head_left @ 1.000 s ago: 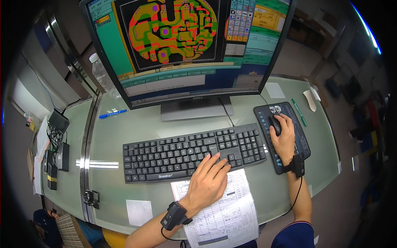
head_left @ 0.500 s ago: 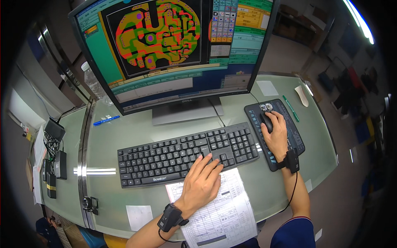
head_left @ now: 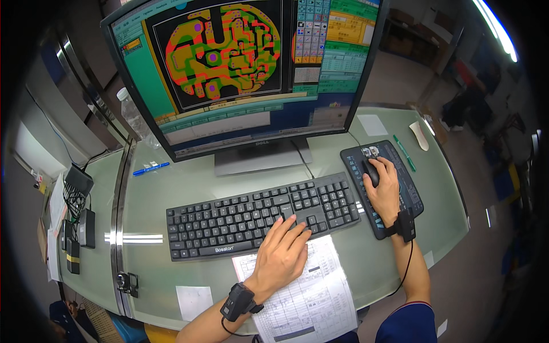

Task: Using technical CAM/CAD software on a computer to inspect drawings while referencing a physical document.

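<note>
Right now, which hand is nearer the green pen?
Right. The right hand is on the black computer mouse, just left of the green pen and nearer the body. The left hand is much farther left, fingertips at the black keyboard.

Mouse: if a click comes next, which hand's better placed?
Right, most likely: the right hand rests over the mouse, while the left hand lies partly over the keyboard, well away from it.
</note>
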Demonstrator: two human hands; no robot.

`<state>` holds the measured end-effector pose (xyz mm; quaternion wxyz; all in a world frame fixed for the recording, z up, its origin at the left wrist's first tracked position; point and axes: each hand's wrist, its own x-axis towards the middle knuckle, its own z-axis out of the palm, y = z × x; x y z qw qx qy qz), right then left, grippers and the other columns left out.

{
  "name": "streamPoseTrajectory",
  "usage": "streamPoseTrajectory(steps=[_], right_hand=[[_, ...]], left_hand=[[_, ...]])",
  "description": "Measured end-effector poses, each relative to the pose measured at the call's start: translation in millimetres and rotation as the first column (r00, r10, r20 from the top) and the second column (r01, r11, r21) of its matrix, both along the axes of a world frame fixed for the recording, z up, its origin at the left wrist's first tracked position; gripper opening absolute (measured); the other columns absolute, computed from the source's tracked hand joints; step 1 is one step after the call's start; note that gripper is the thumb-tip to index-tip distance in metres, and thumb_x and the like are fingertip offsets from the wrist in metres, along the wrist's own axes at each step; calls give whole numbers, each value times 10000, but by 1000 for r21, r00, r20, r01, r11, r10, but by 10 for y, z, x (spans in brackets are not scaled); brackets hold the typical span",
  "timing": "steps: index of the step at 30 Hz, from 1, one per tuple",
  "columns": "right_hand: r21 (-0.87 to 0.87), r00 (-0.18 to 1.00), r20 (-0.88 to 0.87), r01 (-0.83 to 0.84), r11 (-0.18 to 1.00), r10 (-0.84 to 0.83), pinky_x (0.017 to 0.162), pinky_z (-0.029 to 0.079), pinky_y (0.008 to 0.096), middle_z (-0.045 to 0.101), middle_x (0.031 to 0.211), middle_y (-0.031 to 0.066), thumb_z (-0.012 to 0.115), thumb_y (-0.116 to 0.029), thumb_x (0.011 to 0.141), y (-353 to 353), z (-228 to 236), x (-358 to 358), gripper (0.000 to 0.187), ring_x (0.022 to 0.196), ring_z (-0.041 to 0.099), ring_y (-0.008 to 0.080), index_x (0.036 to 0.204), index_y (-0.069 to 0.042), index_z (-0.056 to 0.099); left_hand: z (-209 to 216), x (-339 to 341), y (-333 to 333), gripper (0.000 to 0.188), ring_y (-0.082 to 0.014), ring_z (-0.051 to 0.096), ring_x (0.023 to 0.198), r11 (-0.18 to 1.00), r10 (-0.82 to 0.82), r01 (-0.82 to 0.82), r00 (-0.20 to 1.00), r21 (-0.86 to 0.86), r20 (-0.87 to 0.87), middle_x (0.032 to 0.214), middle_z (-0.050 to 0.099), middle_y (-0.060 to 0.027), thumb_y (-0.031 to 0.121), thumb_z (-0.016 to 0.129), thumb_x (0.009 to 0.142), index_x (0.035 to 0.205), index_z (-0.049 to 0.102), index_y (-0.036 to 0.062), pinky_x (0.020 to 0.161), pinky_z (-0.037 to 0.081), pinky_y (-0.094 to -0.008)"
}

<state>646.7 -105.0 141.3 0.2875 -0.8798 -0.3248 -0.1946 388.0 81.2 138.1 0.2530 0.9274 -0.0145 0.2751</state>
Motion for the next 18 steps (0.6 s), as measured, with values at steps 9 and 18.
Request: streamPoseTrajectory(steps=[9,18], right_hand=[[4,1000,-4,-6,1000,6,1053,479,479,571,1352,220,716,-128,897,6,10,4,408,1236,561,424,1280,-5,649],[-16,1000,-17,11,1000,-11,1055,479,474,570,1355,209,717,-125,903,2,22,-17,402,1235,565,409,1278,1,649]], left_hand=[[30,2,4,297,-361,604,1295,1000,2,-2,1000,-8,9,1233,713,-154,39,731,837,1131,742,2,1154,435,-522],[14,0,5,293,-361,600,1300,1000,-1,1,1000,-6,9,1230,715,-155,44,731,840,1130,742,4,1153,436,-524]])
